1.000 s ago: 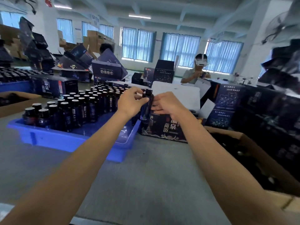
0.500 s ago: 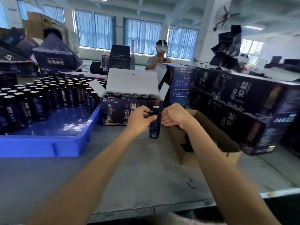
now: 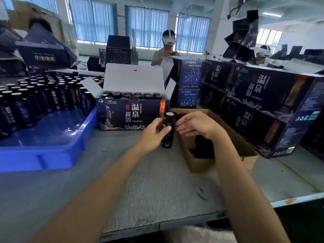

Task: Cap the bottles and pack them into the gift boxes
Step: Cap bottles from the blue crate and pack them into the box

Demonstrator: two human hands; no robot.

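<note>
Left hand (image 3: 154, 131) grips a dark bottle (image 3: 168, 137) around its middle and holds it upright, its base at or just above the tabletop (image 3: 157, 181) (which of the two is hard to tell). A black cap (image 3: 169, 116) already sits on the neck. Right hand (image 3: 197, 125) is at 3 o'clock of the bottle, just beside the cap, fingers loose and holding nothing. Capping looks finished or nearly so, so packing comes next. That means lifting the bottle to the open gift box (image 3: 122, 116) at 11 o'clock and lowering it into a free slot, if a last twist isn't needed first. More bottles wait in the blue tray (image 3: 52, 155) at 9 o'clock.
</note>
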